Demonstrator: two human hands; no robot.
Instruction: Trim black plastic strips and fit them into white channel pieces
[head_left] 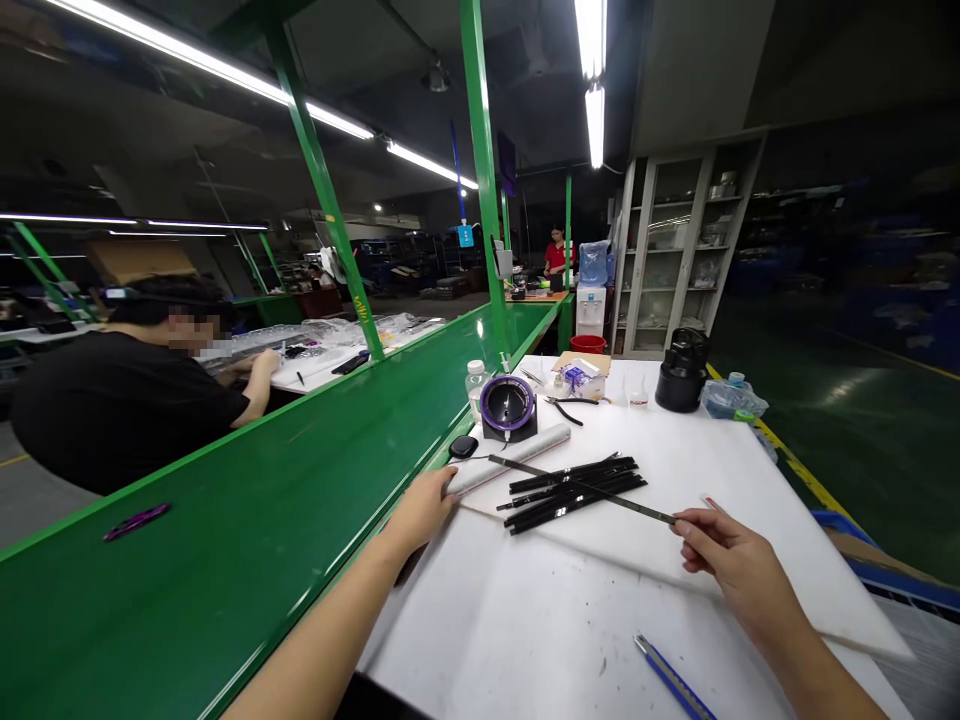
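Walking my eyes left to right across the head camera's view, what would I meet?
Co-worker in a black shirt → left hand → round purple-rimmed device → pliers → right hand, holding one end of a thin dark strip.

Tube lights (591, 40) glow; a tall cabinet (688, 250) stands behind.

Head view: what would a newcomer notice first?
Probably the pile of glossy black strips on the white tabletop, with a thin strip held across it by the right hand. Then the purple-ringed round device beyond it, and the long green partition at left.
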